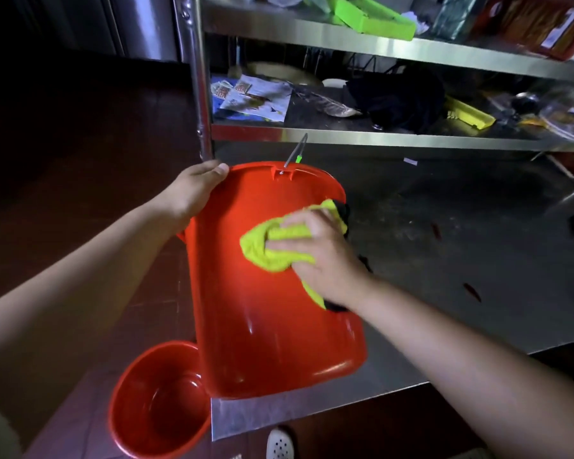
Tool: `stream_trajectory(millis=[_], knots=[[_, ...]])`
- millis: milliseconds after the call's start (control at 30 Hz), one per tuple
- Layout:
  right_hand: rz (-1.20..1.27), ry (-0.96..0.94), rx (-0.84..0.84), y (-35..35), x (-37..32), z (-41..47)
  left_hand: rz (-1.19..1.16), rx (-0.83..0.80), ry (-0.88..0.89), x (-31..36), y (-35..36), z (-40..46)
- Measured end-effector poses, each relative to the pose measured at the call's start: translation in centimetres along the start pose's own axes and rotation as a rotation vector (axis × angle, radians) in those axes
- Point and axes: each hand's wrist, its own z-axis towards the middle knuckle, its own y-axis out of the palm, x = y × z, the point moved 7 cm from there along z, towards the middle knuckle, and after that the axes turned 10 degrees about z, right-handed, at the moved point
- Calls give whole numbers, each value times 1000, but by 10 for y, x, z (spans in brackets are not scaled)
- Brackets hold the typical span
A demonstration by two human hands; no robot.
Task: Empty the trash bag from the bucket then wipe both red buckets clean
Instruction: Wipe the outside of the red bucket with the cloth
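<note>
A large red bucket (265, 326) lies on its side on the steel shelf, its mouth facing away from me and its base toward me. My left hand (193, 190) grips its rim at the far left. My right hand (318, 250) presses a yellow-green cloth (272, 246) flat against the bucket's outer wall. A thin metal handle (295, 154) sticks up from the bucket's far rim. A second, smaller red bucket (159, 402) stands upright on the floor at the lower left, open and with nothing visible inside.
The steel bottom shelf (444, 260) stretches to the right, stained. Upper shelves hold papers (252, 97), a black bag (398, 97) and green trays (371, 14). A steel post (199, 77) rises at the left. A white shoe (280, 443) shows at the bottom.
</note>
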Motion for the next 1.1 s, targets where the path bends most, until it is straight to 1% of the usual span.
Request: stream_trajectory(millis=[100,167,233,333,433,500,567,633,733,800,933,1033,1100], knots=[[-42,141,128,-19,33,55,-24,-21,-19,1,5,7],[-73,182,128,-24,47,74,-47,-27,-37,-2,8,10],[-89,177,92,-22,48,72,-48,-31,-34,-6,9,11],[-87,112,3,-11,28,36,-52,-30,-35,-14,4,9],[-75,34,-94,-2,3,-23,-54,-2,-45,-21,-4,5],[-54,25,-154,5,-9,-63,-41,16,-44,-24,-7,2],[-45,31,-182,8,-15,-94,-33,34,-28,-25,-9,0],[-40,21,-176,9,-19,-111,-46,62,-36,-25,-9,0],[-23,-34,-124,3,-18,-103,-120,71,-91,-26,-5,2],[3,-24,-45,-3,-8,-78,-152,64,-107,-27,-3,4],[78,134,137,-18,34,-5,-114,63,-129,-33,-5,14],[73,233,222,-28,64,50,-122,79,-171,-38,-6,18],[76,303,240,-30,77,73,-114,81,-184,-42,-8,17]])
